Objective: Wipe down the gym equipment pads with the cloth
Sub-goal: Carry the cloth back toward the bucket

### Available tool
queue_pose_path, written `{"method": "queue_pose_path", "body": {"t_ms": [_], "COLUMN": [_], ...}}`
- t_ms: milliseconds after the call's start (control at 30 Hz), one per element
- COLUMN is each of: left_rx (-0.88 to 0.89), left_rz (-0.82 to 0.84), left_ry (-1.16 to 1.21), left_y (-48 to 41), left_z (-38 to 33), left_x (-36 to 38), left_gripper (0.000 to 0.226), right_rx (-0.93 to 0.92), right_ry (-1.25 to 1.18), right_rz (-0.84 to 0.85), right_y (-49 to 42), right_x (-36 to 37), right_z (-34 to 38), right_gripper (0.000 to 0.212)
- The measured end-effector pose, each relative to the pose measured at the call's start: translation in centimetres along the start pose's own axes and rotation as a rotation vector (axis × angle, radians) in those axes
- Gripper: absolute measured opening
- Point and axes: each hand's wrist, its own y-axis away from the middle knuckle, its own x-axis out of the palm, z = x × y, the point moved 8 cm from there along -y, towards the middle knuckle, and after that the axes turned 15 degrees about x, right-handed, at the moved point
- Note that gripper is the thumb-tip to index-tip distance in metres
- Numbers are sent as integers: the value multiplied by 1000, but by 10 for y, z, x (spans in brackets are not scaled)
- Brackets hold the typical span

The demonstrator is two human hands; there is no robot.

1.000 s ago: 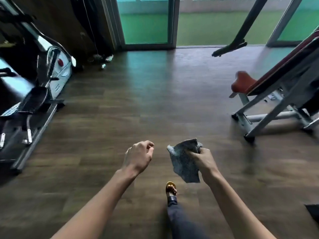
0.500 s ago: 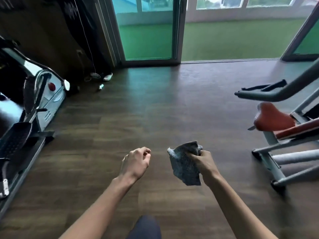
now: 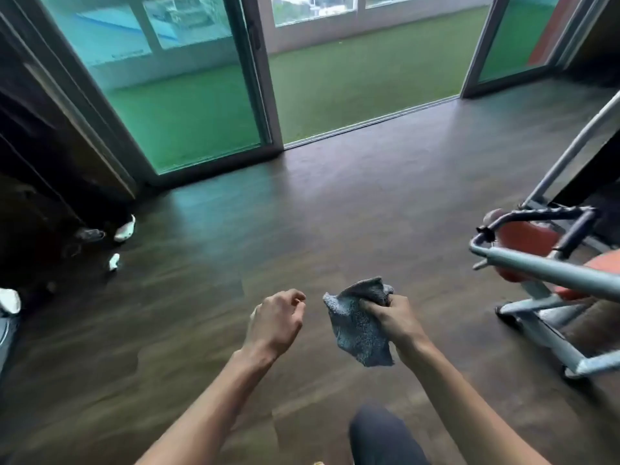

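Observation:
My right hand (image 3: 394,318) grips a crumpled grey-blue cloth (image 3: 357,333) that hangs down from my fist above the dark wood floor. My left hand (image 3: 275,320) hovers just left of the cloth with its fingers loosely curled. A small pale sliver shows at its far edge, and I cannot tell whether it holds anything. To the right stands a bench with red-orange pads (image 3: 526,238) on a grey metal frame (image 3: 550,333). Both hands are well short of the pads.
A grey bar with black handles (image 3: 553,270) juts leftward in front of the red pad. A sliding glass door (image 3: 258,78) stands open to green turf ahead. Shoes (image 3: 124,228) lie by the dark wall at left. My knee (image 3: 382,434) shows at the bottom.
The view has swung up and to the right: the machine at left has left the frame and the bench sits closer at right. Both hands keep their pose, the cloth still gripped.

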Motion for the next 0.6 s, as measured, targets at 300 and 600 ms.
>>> {"method": "queue_pose_path", "body": {"t_ms": [300,600], "left_rx": [190,322], "left_rz": [124,223], "left_ry": [-58,-78], "left_y": [-297,-567], "left_z": [-19,-96], "left_x": [16,26], "left_gripper": [25,24], "right_rx": [49,79], "right_ry": [-157,-276], "right_rz": [-174,-296], "right_y": [-202,-372], "right_x": [-36,-123], "right_z": [127,287], "right_gripper": [9,22]}}
